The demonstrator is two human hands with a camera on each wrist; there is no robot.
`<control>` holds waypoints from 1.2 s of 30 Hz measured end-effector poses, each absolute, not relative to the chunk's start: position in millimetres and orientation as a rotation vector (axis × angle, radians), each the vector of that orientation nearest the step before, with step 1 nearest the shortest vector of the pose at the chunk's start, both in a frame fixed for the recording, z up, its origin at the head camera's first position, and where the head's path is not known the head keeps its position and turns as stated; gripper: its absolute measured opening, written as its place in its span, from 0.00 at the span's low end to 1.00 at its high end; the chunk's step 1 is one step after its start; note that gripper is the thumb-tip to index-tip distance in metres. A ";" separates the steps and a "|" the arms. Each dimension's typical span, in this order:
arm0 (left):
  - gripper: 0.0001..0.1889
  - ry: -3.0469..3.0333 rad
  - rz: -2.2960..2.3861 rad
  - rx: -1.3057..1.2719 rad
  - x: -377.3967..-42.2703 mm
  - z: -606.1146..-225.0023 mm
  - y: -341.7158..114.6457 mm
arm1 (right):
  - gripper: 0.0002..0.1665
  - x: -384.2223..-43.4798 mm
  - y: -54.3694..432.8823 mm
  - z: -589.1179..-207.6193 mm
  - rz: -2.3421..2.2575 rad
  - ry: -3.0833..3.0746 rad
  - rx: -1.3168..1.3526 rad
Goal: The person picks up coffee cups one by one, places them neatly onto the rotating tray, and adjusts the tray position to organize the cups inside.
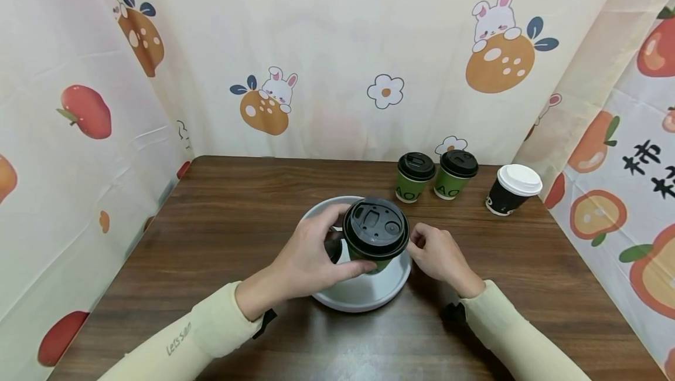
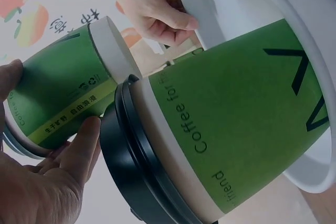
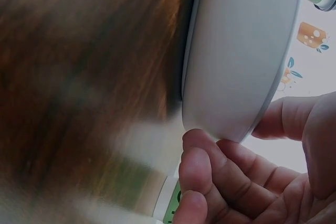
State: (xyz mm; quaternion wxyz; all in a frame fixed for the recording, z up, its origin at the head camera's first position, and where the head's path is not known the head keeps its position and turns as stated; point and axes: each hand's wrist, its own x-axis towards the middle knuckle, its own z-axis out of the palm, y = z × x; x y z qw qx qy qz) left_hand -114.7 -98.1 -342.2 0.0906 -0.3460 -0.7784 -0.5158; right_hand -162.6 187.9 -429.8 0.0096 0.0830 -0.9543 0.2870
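Note:
My left hand (image 1: 311, 252) grips a green paper coffee cup (image 1: 378, 231) with a black lid, thumb on the near side. In the left wrist view, this held cup (image 2: 65, 85) hangs with its base above the white plate (image 2: 197, 3). A second green coffee cup (image 2: 241, 108) stands on the plate, closer to that camera; in the head view my left hand mostly hides it, leaving part of its dark lid (image 1: 333, 247). At the right edge of the round plate (image 1: 358, 302), my right hand (image 1: 437, 254) pinches the raised rim, thumb over the top and fingers against the outer wall (image 3: 236, 51).
Two green cups with black lids, one left (image 1: 415, 177) and one right (image 1: 456, 174), stand near the back edge of the wooden table (image 1: 237, 211). Farther right is a black cup with a white lid (image 1: 513, 189). Printed curtains (image 1: 337, 35) enclose the back and sides.

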 end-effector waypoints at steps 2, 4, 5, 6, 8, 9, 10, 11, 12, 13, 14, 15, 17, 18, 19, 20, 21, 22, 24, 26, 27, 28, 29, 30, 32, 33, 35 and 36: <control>0.38 -2.311 -1.539 -1.031 -113.5 -343.1 -97.8 | 0.06 -162.7 188.1 -430.4 0.897 -2.986 0.252; 0.39 -2.306 -1.546 -1.034 -112.6 -343.6 -97.3 | 0.07 -162.7 188.1 -430.3 0.899 -2.991 0.251; 0.39 -2.307 -1.546 -1.034 -112.0 -343.8 -97.2 | 0.07 -162.4 188.1 -430.3 0.900 -2.995 0.249; 0.39 -2.308 -1.546 -1.035 -111.3 -344.1 -97.2 | 0.07 -161.9 188.2 -430.2 0.901 -2.997 0.247; 0.39 -2.317 -1.545 -1.034 -110.0 -344.7 -96.9 | 0.08 -161.1 188.6 -430.5 0.894 -2.999 0.253; 0.39 -2.321 -1.548 -1.034 -109.4 -344.9 -96.7 | 0.08 -160.6 188.6 -430.4 0.890 -2.998 0.257; 0.39 -2.326 -1.550 -1.034 -108.7 -345.3 -96.5 | 0.09 -160.2 188.6 -430.6 0.887 -2.996 0.256; 0.39 -2.333 -1.553 -1.032 -107.9 -345.7 -96.3 | 0.09 -159.8 188.7 -430.7 0.884 -2.995 0.257; 0.39 -2.337 -1.555 -1.031 -107.2 -346.2 -96.1 | 0.09 -159.6 188.9 -430.9 0.879 -2.994 0.258; 0.39 -2.340 -1.558 -1.031 -106.7 -346.6 -95.8 | 0.10 -159.6 189.0 -430.8 0.869 -2.993 0.266; 0.39 -2.343 -1.557 -1.030 -106.0 -347.0 -95.5 | 0.10 -159.5 188.8 -430.7 0.865 -2.991 0.264; 0.39 -2.345 -1.554 -1.027 -105.5 -347.5 -95.2 | 0.10 -159.3 188.7 -430.6 0.863 -2.990 0.264; 0.39 -2.352 -1.540 -1.017 -104.4 -348.4 -94.8 | 0.10 -159.1 188.8 -431.0 0.866 -2.994 0.262; 0.39 -2.353 -1.531 -1.012 -104.0 -348.8 -94.5 | 0.10 -158.8 188.7 -431.1 0.866 -2.996 0.264; 0.39 -2.356 -1.521 -1.006 -103.5 -349.3 -94.3 | 0.10 -158.5 188.7 -431.1 0.868 -2.997 0.264; 0.38 -2.360 -1.513 -0.999 -103.0 -349.6 -94.1 | 0.10 -158.1 188.6 -431.2 0.874 -3.000 0.259; 0.38 -2.361 -1.506 -0.992 -102.5 -349.9 -93.9 | 0.10 -157.6 188.5 -431.2 0.876 -3.001 0.259; 0.38 -2.362 -1.497 -0.987 -101.9 -350.4 -93.7 | 0.10 -157.4 188.6 -431.3 0.878 -3.002 0.259; 0.39 -2.363 -1.481 -0.977 -100.7 -351.2 -93.2 | 0.10 -156.7 188.6 -431.2 0.877 -3.001 0.260; 0.39 -2.363 -1.465 -0.967 -99.5 -352.1 -92.8 | 0.10 -156.1 188.6 -431.0 0.878 -2.999 0.259; 0.39 -2.361 -1.457 -0.962 -98.9 -352.6 -92.6 | 0.10 -155.8 188.6 -431.0 0.878 -2.998 0.259; 0.39 -2.360 -1.450 -0.956 -98.1 -353.0 -92.4 | 0.10 -155.6 188.6 -430.9 0.878 -2.998 0.261; 0.39 -2.359 -1.442 -0.948 -97.4 -353.4 -92.3 | 0.10 -155.3 188.6 -430.8 0.877 -2.996 0.263; 0.39 -2.356 -1.436 -0.944 -96.7 -353.7 -92.0 | 0.10 -155.1 188.6 -430.8 0.876 -2.996 0.264; 0.38 -2.357 -1.426 -0.932 -95.3 -354.9 -91.6 | 0.10 -154.7 188.5 -430.8 0.873 -2.997 0.265; 0.38 -2.357 -1.421 -0.929 -94.5 -355.3 -91.4 | 0.10 -154.5 188.5 -430.8 0.870 -2.996 0.267; 0.38 -2.357 -1.413 -0.924 -93.2 -356.7 -90.9 | 0.11 -154.0 188.4 -430.9 0.868 -2.997 0.267; 0.38 -2.354 -1.412 -0.927 -92.8 -357.3 -90.7 | 0.11 -153.8 188.4 -430.8 0.866 -2.997 0.266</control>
